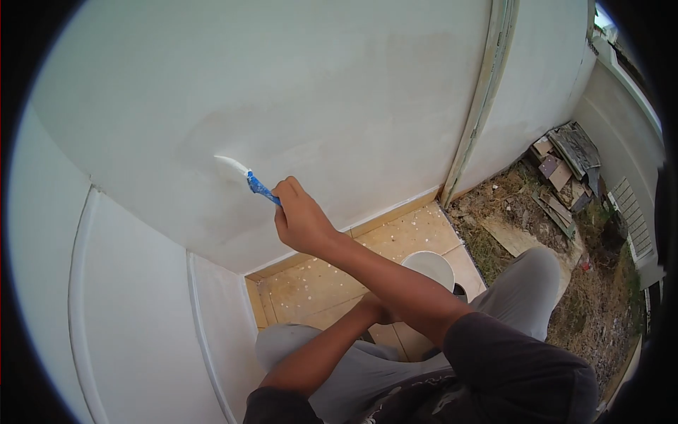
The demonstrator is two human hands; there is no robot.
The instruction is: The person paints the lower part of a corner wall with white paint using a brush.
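Observation:
My right hand [302, 215] is closed around the blue handle of a paintbrush [261, 188]. The brush's white bristles touch the pale wall [318, 113], beside a darker, damp-looking patch. My left hand [379, 309] lies low, beneath my right forearm and mostly hidden by it; its fingers do not show. Near my right forearm, a round white container [429, 268] stands on the tiled floor.
Tan floor tiles [311, 281] carry white specks. A corner and panelled wall [134, 283] are at left. To the right, a vertical frame [480, 99] runs down the wall, with dry grassy ground [600, 304] and a pile of boards and tiles [568, 166] beyond.

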